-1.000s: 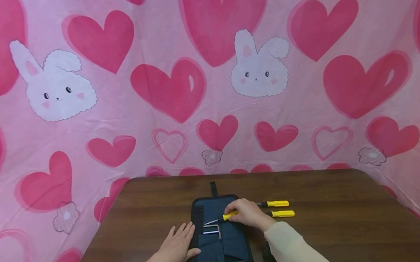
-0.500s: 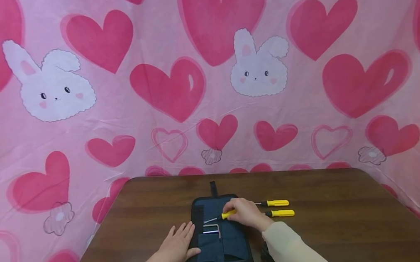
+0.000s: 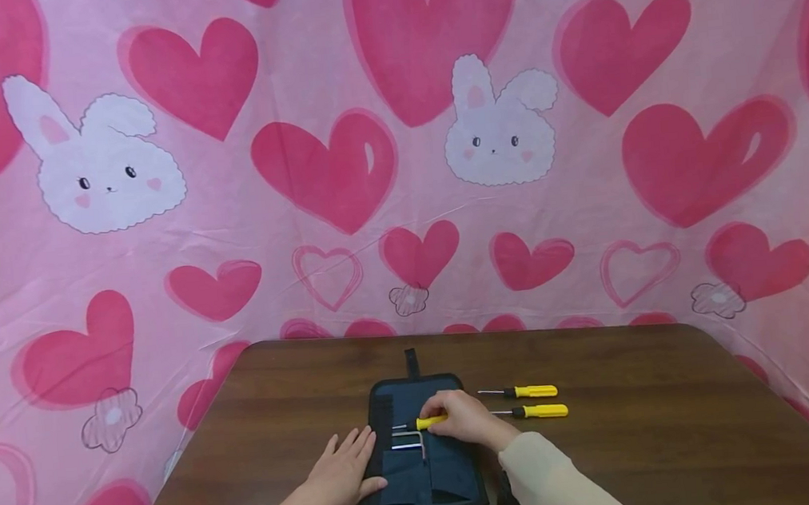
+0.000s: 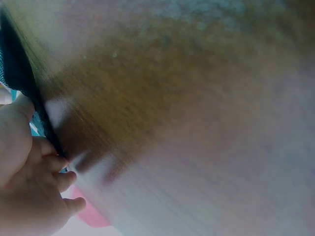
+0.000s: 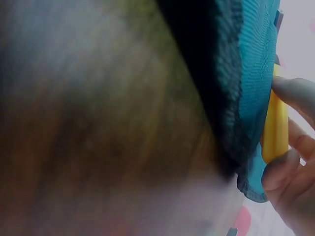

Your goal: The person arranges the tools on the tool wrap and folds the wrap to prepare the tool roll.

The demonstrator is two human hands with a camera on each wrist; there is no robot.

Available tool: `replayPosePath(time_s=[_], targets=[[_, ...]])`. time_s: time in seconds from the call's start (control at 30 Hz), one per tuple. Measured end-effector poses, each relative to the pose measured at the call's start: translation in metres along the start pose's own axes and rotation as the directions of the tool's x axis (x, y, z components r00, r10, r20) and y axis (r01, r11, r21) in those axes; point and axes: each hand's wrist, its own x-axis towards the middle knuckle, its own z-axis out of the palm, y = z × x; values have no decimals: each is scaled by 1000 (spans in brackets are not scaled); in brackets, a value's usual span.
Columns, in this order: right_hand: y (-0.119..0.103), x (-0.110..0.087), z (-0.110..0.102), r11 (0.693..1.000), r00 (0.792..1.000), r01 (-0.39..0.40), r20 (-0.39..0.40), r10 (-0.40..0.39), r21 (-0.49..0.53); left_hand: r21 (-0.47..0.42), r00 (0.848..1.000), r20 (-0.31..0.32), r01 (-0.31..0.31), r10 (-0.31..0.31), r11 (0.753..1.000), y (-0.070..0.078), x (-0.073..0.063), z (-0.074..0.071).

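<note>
An unfolded dark tool pouch (image 3: 406, 485) lies on the wooden table in the head view. The left hand (image 3: 340, 475) rests on its left edge, fingers straight and spread; the left wrist view shows that hand (image 4: 34, 182) at the pouch's edge (image 4: 22, 64). Over the pouch, the right hand (image 3: 462, 417) pinches the yellow handle of a screwdriver (image 3: 427, 423), whose shaft points left toward the black elastic loops. In the right wrist view, thumb and fingers grip this yellow handle (image 5: 276, 125) beside the blue pouch lining (image 5: 258, 59). The screwdriver's tip is too small to make out.
Two more yellow-handled screwdrivers, a far one (image 3: 535, 392) and a nearer one (image 3: 544, 411), lie right of the pouch. Bent metal hex keys (image 3: 410, 446) sit in the pouch. A strap (image 3: 412, 362) extends from its far edge. A dark object (image 3: 508, 496) is partly hidden by the right sleeve.
The right hand has shifted slightly left and nearer with the screwdriver, whose shaft now lies more level, its visible length shorter. The left hand stays in place.
</note>
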Motion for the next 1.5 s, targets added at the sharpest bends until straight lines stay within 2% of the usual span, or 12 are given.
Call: replayPosePath(time_s=[0.3, 0.7, 1.07, 1.3, 1.5], targets=[[1, 5, 6, 999, 1000, 29, -7, -29, 16, 13, 1000, -21, -10, 10, 1000, 1, -1, 0], [2, 6, 4, 996, 1000, -10, 21, 9, 85, 7, 1000, -3, 5, -5, 1000, -2, 0, 1], [-1, 0, 0, 994, 1000, -20, 4, 19, 111, -4, 1000, 13, 6, -5, 1000, 0, 1, 0], [7, -6, -15, 977, 997, -80, -3, 83, 196, -8, 1000, 4, -12, 12, 1000, 0, -1, -1], [20, -18, -33, 973, 996, -64, -44, 76, 221, 11, 1000, 1, -17, 17, 1000, 0, -1, -1]])
